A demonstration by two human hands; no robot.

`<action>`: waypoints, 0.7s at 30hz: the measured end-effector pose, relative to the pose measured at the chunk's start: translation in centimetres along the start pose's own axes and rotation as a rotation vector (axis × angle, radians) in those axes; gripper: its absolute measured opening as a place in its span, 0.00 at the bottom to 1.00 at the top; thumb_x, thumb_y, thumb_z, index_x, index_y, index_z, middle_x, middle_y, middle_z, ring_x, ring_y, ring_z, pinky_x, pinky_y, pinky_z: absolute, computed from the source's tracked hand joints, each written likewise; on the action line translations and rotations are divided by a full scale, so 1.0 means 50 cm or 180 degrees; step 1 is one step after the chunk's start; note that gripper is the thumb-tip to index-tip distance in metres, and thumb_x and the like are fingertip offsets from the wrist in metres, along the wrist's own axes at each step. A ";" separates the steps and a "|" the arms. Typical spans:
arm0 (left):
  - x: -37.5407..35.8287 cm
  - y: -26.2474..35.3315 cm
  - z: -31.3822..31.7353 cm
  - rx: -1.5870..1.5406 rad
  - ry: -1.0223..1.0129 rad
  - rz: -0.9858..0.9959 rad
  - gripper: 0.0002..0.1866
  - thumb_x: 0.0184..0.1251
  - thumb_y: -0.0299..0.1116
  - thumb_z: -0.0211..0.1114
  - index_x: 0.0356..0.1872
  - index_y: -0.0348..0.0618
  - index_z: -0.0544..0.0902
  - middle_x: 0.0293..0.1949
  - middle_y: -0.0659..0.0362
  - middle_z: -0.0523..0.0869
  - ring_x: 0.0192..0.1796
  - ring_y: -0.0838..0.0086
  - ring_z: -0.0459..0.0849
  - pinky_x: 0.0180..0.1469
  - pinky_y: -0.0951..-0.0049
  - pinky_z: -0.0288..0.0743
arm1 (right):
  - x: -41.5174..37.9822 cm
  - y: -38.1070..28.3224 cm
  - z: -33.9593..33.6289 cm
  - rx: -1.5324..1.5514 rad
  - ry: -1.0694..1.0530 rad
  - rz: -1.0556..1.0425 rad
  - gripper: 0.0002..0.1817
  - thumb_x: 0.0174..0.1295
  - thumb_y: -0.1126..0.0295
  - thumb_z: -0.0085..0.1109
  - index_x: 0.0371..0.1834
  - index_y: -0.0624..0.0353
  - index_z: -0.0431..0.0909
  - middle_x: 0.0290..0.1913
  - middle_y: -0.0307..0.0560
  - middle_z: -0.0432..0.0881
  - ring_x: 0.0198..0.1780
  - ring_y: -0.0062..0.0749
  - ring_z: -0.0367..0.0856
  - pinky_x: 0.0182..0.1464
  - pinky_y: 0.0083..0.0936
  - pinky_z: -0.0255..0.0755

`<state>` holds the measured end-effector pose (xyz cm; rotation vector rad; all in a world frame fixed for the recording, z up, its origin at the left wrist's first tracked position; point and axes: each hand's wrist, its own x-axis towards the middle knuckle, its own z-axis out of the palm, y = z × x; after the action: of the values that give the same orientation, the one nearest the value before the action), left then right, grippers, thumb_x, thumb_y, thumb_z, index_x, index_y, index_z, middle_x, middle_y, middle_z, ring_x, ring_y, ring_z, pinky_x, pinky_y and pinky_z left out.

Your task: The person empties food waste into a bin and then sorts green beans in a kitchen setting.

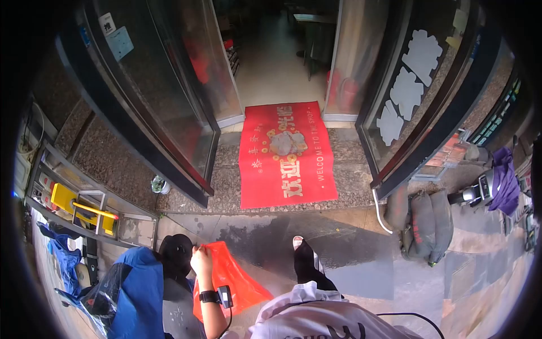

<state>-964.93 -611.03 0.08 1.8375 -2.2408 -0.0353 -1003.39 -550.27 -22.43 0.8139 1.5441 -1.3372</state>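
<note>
My left hand (201,261) is closed on the top edge of a red plastic bag (237,277), which hangs down and spreads out to the right of my forearm. The bag looks thin and slack. A black strap with a small device (224,296) sits on that wrist. Just left of the hand is a rounded black part (176,254) of a parked scooter, with a blue cover (138,294) beside it. My right hand is out of view.
Ahead, a red welcome mat (288,195) lies over a stone step between open glass doors (186,141). A white hose (381,213) and dark grey padded bundles (426,226) lie right, near a purple-draped scooter (502,181). At left stands a yellow sign (65,199). The paving has wet patches (248,234).
</note>
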 end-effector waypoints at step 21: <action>0.979 0.339 0.208 0.0179 -0.0271 -0.0279 0.14 0.59 0.39 0.51 0.24 0.39 0.77 0.28 0.48 0.78 0.31 0.52 0.79 0.32 0.56 0.74 | 0.302 -1.165 1.519 -0.2600 -0.1581 -0.2507 0.10 0.55 0.66 0.50 0.30 0.61 0.75 0.25 0.47 0.79 0.25 0.31 0.77 0.29 0.27 0.71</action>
<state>-992.06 -656.33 1.29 1.9989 -2.2370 -0.0682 -1045.66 -637.08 -14.41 -0.6513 1.8189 -1.1071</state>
